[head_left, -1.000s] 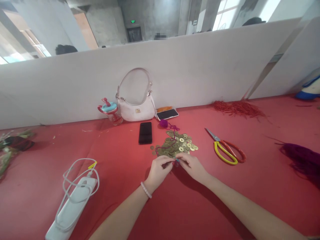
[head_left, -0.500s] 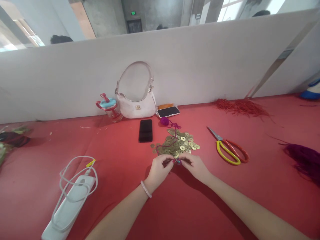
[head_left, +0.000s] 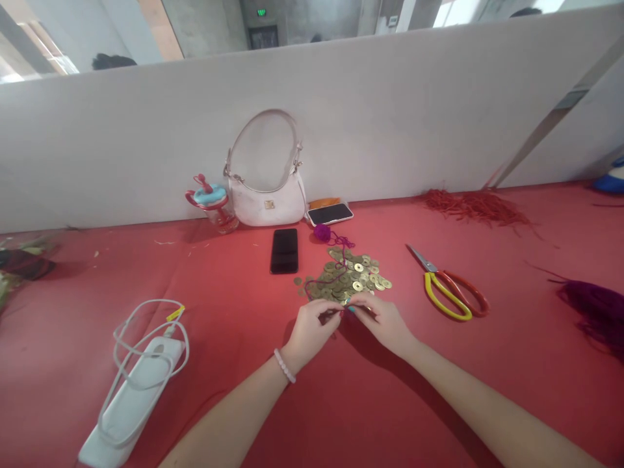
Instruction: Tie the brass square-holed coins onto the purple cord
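A loose pile of brass coins with holes in their centres (head_left: 358, 276) lies just beyond both hands. Purple yarn (head_left: 322, 283) trails from a small ball (head_left: 322, 233) across the coins and down to my left hand (head_left: 312, 328), which pinches it. On that wrist is a pale pink bead bracelet (head_left: 285, 366). My right hand (head_left: 385, 322) is closed in a pinch too, its fingertips meeting the left ones at the near edge of the pile. The yarn appears to pass between both sets of fingers, though its end there is too small to make out.
Scissors (head_left: 446, 286) with red and yellow handles lie right of the coins. Behind stand a black phone (head_left: 284, 251), a white phone (head_left: 330, 214), a handbag (head_left: 268, 207) and a cup (head_left: 214, 205). A power strip (head_left: 136, 396) lies left, purple fibre (head_left: 592, 312) far right.
My fingertips have shifted slightly against each other, with the right hand's teal nails now showing more. The view has tilted down a little; the objects on the table keep their places.
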`<action>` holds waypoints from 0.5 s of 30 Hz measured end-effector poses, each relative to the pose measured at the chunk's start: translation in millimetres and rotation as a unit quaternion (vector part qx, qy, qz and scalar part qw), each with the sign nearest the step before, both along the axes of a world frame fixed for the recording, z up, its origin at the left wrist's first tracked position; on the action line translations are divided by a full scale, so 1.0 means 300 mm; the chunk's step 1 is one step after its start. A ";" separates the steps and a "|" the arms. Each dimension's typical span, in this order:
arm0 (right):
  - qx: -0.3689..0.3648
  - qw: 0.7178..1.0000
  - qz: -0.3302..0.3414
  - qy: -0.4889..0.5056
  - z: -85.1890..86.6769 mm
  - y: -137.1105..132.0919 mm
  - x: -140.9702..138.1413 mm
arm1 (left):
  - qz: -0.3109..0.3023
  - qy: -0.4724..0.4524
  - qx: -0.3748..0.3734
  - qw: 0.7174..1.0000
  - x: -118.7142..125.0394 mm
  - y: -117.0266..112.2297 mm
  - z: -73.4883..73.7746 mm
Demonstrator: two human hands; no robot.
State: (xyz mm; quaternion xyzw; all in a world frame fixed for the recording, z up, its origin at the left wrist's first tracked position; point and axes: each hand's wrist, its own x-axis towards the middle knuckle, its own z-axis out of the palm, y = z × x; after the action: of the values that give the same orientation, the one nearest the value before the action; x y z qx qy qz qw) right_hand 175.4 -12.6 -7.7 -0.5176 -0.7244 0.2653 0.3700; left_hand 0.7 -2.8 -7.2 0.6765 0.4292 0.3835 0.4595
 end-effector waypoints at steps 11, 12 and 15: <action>-0.080 0.996 0.021 0.025 0.019 -0.004 -0.011 | -0.009 -0.030 -0.040 0.999 0.001 0.001 -0.008; -0.082 0.996 0.023 0.023 0.022 -0.003 -0.012 | -0.008 -0.027 -0.038 0.999 0.001 0.001 -0.007; -0.079 0.996 0.022 0.026 0.023 -0.001 -0.012 | -0.009 -0.024 -0.036 0.999 0.000 0.001 -0.004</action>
State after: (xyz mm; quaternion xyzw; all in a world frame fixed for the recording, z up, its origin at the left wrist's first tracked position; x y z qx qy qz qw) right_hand 171.8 -12.8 -0.7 -0.5219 -0.7029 0.3428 0.3406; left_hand 0.7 -2.7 -8.4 0.6536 0.4256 0.3801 0.4972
